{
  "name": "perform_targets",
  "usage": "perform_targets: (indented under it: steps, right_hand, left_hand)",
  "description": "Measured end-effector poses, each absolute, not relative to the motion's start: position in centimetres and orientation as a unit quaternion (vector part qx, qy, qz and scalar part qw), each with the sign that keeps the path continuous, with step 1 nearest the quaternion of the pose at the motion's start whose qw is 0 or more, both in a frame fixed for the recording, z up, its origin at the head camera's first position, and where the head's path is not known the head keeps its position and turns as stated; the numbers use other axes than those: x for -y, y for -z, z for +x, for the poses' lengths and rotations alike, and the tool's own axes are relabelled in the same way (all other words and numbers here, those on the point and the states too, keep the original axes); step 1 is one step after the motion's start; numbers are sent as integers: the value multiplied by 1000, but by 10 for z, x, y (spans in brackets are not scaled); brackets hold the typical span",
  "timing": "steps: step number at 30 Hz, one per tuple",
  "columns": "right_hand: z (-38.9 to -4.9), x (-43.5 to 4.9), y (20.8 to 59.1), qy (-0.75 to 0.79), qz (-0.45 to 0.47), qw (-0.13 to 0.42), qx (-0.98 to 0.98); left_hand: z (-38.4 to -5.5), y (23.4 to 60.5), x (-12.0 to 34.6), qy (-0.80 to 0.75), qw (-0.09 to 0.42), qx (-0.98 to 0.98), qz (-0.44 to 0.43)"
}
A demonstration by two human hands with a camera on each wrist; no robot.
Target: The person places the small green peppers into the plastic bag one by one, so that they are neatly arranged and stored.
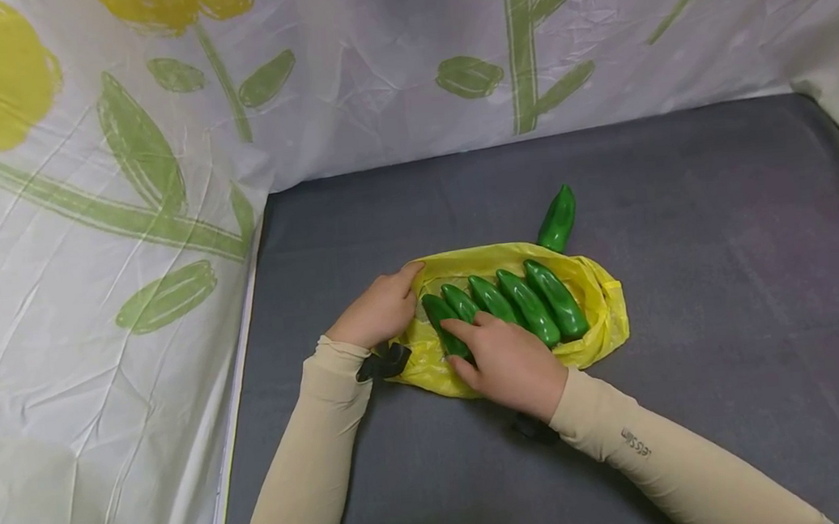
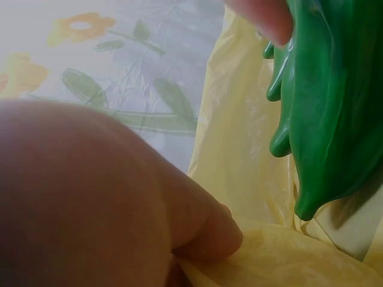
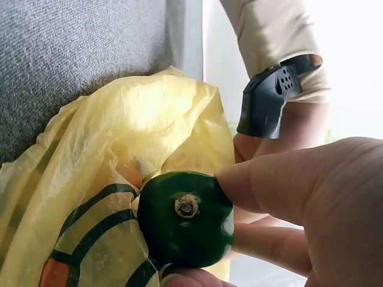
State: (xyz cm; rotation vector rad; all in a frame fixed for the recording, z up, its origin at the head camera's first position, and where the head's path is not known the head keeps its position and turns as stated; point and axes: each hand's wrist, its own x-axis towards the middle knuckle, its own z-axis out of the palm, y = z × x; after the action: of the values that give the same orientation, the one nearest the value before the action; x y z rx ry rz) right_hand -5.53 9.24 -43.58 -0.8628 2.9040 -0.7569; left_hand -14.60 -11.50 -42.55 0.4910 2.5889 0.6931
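Note:
A yellow plastic bag [image 1: 607,302] lies spread open on the dark table, with several glossy green peppers [image 1: 553,297] side by side on it. My left hand [image 1: 379,309] pinches the bag's left edge; in the left wrist view, thumb and fingers close on the yellow film [image 2: 287,254]. At the left end of the row, my right hand [image 1: 510,361] grips one green pepper [image 1: 438,313] between thumb and fingers. The right wrist view shows that pepper's stem end [image 3: 187,206] beside the bag's wall. Another green pepper [image 1: 558,216] lies outside, just behind the bag's far rim.
The dark grey table [image 1: 723,314] extends to both sides of the bag. White cloth [image 1: 377,78] printed with flowers and leaves hangs behind and along the left side. Black wrist cameras, such as the left one [image 1: 386,362], sit near the bag's front.

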Motion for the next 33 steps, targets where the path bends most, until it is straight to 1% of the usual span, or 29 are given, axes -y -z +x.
perform_targets:
  steps: [3,12,21,24,28,33]
  right_hand:
    - [-55,-92,435,237,-277,9,-931]
    - [-56,-89,435,237,-275,38,-931]
    - [-56,-87,437,193,-279,12,-941]
    - [-57,-86,432,198,-275,22,-940]
    - [-61,-93,418,228,-244,39,-942]
    - [-80,-112,400,271,-203,39,-940]
  left_hand:
    - [-146,425,115,-248,207,-930,176]
    - [-146,427,116,-244,204,-932,176]
    - [-146,427,118,-252,202,-931,172]
    - [-145,426,119,-253,209,-930,168]
    - [-147,425,117,-252,219,-925,180]
    - [-146,424,117,-248,217,-927,181]
